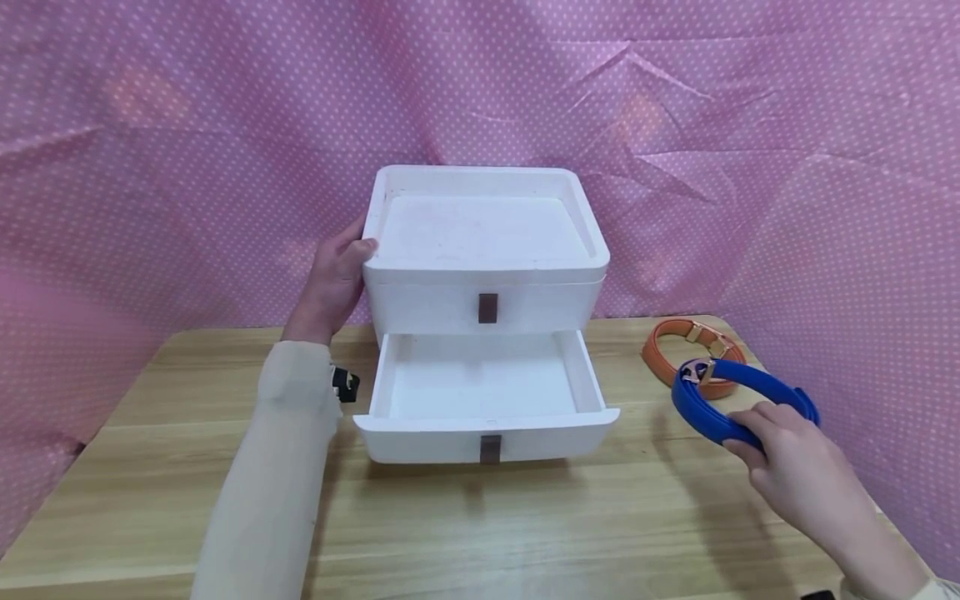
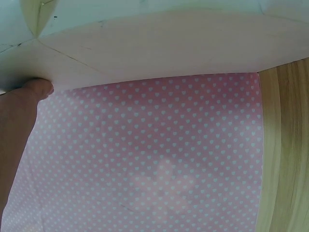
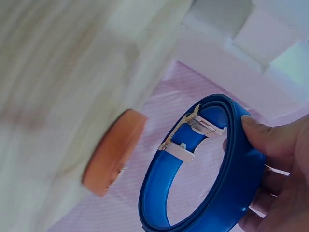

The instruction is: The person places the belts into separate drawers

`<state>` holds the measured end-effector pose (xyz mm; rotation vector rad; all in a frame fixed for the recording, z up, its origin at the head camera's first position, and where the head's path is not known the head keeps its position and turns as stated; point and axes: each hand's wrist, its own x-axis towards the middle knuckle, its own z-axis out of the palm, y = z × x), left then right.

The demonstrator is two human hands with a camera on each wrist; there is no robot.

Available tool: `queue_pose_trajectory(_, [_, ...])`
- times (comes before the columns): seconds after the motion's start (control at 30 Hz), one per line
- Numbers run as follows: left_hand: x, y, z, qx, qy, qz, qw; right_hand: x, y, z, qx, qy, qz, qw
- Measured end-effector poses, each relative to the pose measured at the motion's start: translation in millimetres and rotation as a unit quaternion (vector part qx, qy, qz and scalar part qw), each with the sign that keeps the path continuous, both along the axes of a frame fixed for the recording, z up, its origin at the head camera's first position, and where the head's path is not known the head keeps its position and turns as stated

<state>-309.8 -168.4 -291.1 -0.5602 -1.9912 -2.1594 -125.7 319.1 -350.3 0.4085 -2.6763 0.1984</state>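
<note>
A coiled blue belt [image 1: 712, 421] with a metal buckle is pinched along its near side by my right hand [image 1: 795, 467], held above the table at the right. In the right wrist view the thumb lies on the outside of the blue coil [image 3: 241, 169]. Behind it on the table sits a coiled orange belt [image 1: 660, 358]. My left hand [image 1: 333, 279] rests against the left side of a white two-drawer box [image 1: 487, 304], thumb at its top rim. The lower drawer [image 1: 420, 442] is pulled out, with nothing in it; the upper drawer is closed.
The box stands at the back middle of the wooden table [image 1: 465, 533], its lower drawer jutting forward. A shallow tray [image 1: 480, 229] forms the top of the box. Pink dotted cloth [image 1: 480, 83] hangs behind and on both sides.
</note>
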Motion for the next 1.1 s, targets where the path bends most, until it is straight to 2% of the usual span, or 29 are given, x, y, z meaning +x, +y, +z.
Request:
queue_pose_trajectory(0.57, [-3.0, -1.2, -1.1, 0.000, -0.001, 0.001, 1.0000, 11.3, -26, 31.1, -0.017, 0.074, 0.034, 0.9965])
queue_pose_trajectory(0.73, [-3.9, -1.3, -1.9, -0.003, -0.002, 0.001, 1.0000, 13.7, -31, 39.2, -0.030, 0.097, 0.064, 0.9928])
queue_pose_trajectory(0.93, [-4.5, -1.2, -1.7, 0.000, -0.005, 0.003, 1.0000, 12.6, -42, 47.7, -0.062, 0.124, 0.124, 0.9825])
queue_pose_trajectory(1.1, [-4.3, -1.2, -0.4, -0.003, -0.007, 0.002, 1.0000, 13.6, -51, 55.0, -0.069, 0.117, 0.152, 0.9789])
